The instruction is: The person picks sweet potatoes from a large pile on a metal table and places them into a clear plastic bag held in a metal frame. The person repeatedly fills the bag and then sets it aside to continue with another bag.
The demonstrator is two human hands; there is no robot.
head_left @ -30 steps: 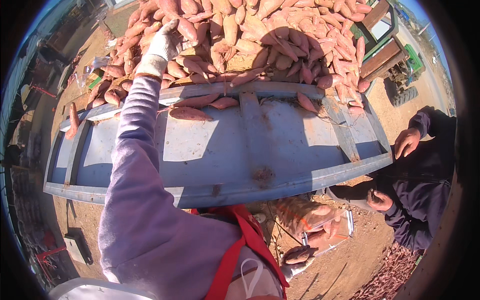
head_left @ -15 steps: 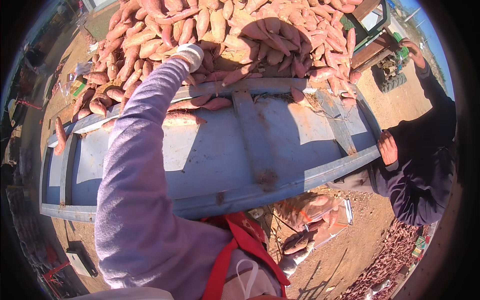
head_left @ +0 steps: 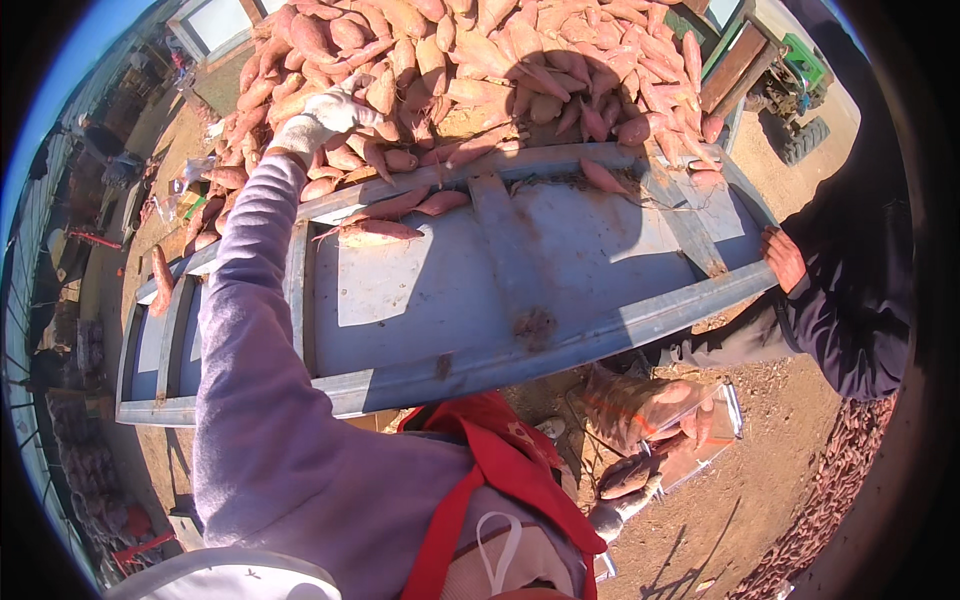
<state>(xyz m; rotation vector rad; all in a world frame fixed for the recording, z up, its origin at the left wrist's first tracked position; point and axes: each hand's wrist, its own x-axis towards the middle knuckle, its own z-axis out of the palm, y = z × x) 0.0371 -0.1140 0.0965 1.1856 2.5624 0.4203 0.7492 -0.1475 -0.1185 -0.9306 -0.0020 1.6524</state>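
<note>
My left hand (head_left: 328, 112), in a white glove below a lavender sleeve, reaches over the left part of a big pile of sweet potatoes (head_left: 480, 50). Its fingers look spread across the sweet potatoes, and no firm hold on one shows. Low on the right, beside the red apron (head_left: 515, 455), a pale gloved shape (head_left: 618, 512) seems to be my right hand. It lies against dark sweet potatoes (head_left: 627, 478) at the mouth of a clear bag (head_left: 650, 405); its fingers cannot be made out.
A blue-grey metal side panel (head_left: 440, 375) lies between me and the pile, with several sweet potatoes (head_left: 378, 233) on it. A co-worker's hand (head_left: 783, 260) rests on its right end. A green machine (head_left: 800, 70) stands far right; more sweet potatoes (head_left: 825, 500) cover the ground.
My left hand has shifted left over the pile, and its fingers have spread from a more closed shape. The whole view has swung slightly; the co-worker's raised hand at the upper right no longer shows.
</note>
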